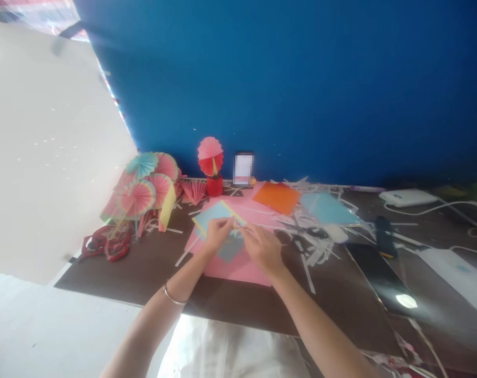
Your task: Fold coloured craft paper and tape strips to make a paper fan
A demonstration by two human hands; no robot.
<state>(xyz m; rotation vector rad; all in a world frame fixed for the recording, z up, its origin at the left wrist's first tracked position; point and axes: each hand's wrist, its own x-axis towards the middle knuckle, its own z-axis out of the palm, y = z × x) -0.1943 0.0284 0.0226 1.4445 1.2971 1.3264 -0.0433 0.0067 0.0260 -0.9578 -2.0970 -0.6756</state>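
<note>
Above a pink sheet [238,268] on the dark table, my left hand [218,233] and my right hand [262,245] meet at their fingertips. Both hands are closed in a pinch on something small and whitish [236,223], too blurred to name. Beneath and behind them lies a light blue sheet with yellow edges [213,214], partly covered by my fingers. A grey-blue patch of paper [228,252] shows below my hands on the pink sheet.
Folded paper fans [136,197] stand at the left, near red-handled scissors [116,247]. A red cup [214,186] holds a round fan. Orange paper [277,197], blue paper [329,208], white strips [319,252] and a dark phone [380,278] lie rightward.
</note>
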